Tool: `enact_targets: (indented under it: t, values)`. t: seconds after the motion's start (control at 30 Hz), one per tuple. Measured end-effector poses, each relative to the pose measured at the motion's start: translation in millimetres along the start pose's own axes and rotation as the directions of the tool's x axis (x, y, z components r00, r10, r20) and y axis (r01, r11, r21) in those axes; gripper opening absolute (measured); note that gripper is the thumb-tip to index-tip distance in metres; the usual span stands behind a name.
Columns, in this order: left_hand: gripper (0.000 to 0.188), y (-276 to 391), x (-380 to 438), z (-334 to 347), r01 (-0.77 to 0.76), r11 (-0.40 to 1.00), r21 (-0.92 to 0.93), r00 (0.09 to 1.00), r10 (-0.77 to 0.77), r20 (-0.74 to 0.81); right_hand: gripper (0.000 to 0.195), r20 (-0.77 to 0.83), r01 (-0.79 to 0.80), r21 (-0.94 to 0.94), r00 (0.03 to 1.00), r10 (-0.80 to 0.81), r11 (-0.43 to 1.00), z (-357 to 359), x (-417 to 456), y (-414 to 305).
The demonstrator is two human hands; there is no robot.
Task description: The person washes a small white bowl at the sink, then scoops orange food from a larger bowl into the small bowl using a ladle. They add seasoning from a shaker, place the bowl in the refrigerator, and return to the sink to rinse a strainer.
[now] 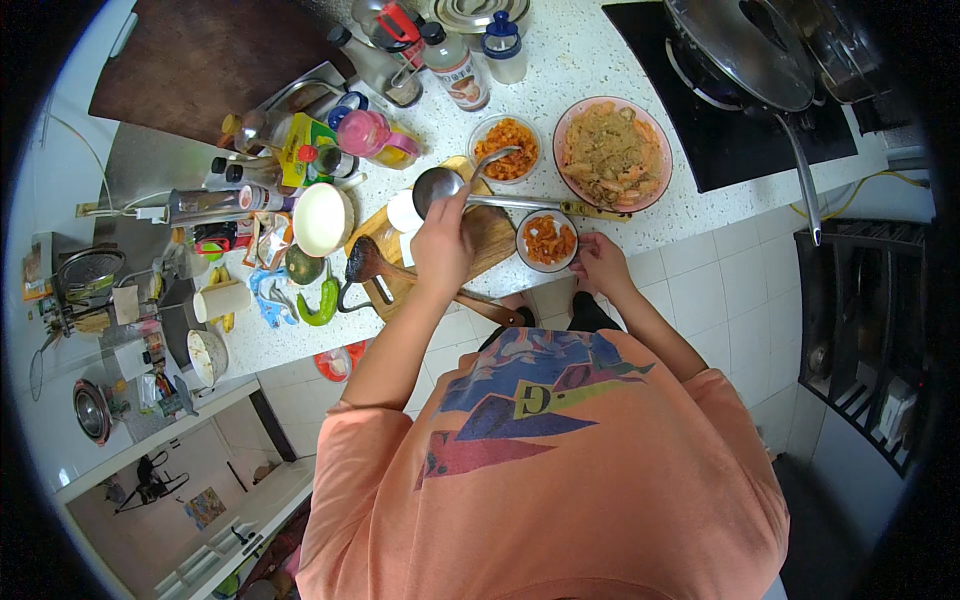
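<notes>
My left hand holds the handle of a metal spoon, whose tip reaches the orange diced food in a clear round bowl. Beside my right hand, whose fingers touch its rim, a small white bowl of orange diced food sits at the counter's front edge. A metal ladle lies across the wooden cutting board, its handle pointing right. Behind the small bowl stands a pink-rimmed plate heaped with noodles and shrimp. A wooden spatula lies partly under my left forearm.
At the right, a lidded pan stands on the black cooktop, its handle jutting forward. Bottles and jars line the counter's back. Left of the board are an empty cream bowl, a green pepper and a green squash.
</notes>
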State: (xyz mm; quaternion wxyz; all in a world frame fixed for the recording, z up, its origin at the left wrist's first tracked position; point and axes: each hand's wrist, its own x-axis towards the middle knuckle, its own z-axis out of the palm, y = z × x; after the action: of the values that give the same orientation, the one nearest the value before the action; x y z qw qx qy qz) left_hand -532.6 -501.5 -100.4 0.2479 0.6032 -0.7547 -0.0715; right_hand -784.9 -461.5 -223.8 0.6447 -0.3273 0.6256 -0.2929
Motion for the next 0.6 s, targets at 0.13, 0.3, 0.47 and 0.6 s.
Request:
enact_targets:
  t: [0.13,0.3,0.47,0.6]
  values:
    - [0.049,-3,22,17,-0.085,0.988,0.133,0.994,0.076,0.074,0.027,-0.001,0.039,-0.042,0.999,-0.039,0.998,-2,-4,-1]
    - [0.049,-14,18,28,-0.122,0.987,0.103,0.990,0.114,0.086,0.027,0.004,0.016,-0.003,1.000,-0.016,1.000,-5,-6,-2]
    - [0.051,-16,4,18,-0.020,0.999,0.041,1.000,0.020,-0.016,0.026,-0.064,0.046,-0.077,0.997,-0.051,0.996,-11,-10,-12]
    - [0.053,-9,-11,20,0.066,0.998,0.008,0.997,-0.066,0.046,0.026,-0.048,0.030,-0.085,0.998,-0.034,0.996,-17,-14,-19]
